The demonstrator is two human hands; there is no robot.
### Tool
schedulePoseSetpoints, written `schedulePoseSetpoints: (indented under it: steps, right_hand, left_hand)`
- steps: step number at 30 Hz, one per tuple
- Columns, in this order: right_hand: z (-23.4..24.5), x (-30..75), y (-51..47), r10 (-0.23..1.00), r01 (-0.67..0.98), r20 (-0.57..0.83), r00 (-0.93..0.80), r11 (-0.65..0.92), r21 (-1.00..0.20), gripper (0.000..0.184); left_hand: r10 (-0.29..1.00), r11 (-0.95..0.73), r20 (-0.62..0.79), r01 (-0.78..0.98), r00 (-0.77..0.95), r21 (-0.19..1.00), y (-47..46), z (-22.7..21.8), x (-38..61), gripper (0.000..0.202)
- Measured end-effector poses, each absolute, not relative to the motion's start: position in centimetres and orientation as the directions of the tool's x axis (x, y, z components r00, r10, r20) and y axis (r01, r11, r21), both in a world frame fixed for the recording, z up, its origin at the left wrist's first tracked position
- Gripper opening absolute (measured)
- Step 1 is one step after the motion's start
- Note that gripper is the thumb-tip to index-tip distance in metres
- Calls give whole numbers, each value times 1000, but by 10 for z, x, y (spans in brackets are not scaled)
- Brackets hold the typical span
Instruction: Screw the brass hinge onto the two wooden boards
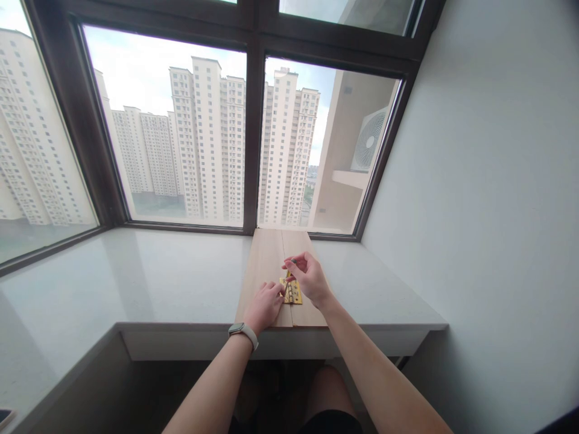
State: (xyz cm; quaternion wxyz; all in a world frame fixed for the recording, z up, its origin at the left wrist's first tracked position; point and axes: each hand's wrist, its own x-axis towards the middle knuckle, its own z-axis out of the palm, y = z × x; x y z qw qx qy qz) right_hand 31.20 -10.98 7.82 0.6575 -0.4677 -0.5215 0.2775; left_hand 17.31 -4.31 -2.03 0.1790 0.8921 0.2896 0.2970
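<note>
A brass-coloured hinge [296, 292] lies flat across the seam between two pale wooden boards [265, 256]. My left hand [265, 304], with a watch on its wrist, rests on the left board, its fingers bunched against the hinge's left leaf. Whether those fingertips also pinch something small is hidden. Above the hinge, my right hand [310, 277] is closed in a pinch around a small tool with a dark green end [294, 261], apparently a screwdriver. Its lower part points down toward the left leaf. Screw holes show on the right leaf.
The boards lie on a white sill [190, 271] that runs beneath dark-framed windows [256, 138]. A white wall [488, 181] rises at the right. The sill's front edge is close to my forearms, and my legs [330, 389] are below it. A dark object [5, 416] sits at the lower left corner.
</note>
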Motion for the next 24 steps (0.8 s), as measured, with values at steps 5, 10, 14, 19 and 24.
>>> schedulePoseSetpoints:
  steps: [5,10,14,19,24]
  right_hand:
    - [81,313,-112,879,111,419,227,404,-908,43]
    - [84,312,-115,876,131,434,210,415,-900,40]
    - [83,311,-113,862,134,425,275,404,-905,42]
    - [83,312,-112,866,120,424,264,407,-905,42]
    - [85,313,-114,883,95,417,214,406,-909,40]
  left_hand:
    - [634,-759,410,425,655,494,-44,-18,173,11]
    - [634,-758,412,420,654,499,-45,-18,173,11]
    - [636,-756,403,425,658,498,-45,-18,173,12]
    - [636,-757,397,433,662,490,-45,-18,172,13]
    - [633,-758,408,420,659,499,-44,-19,172,14]
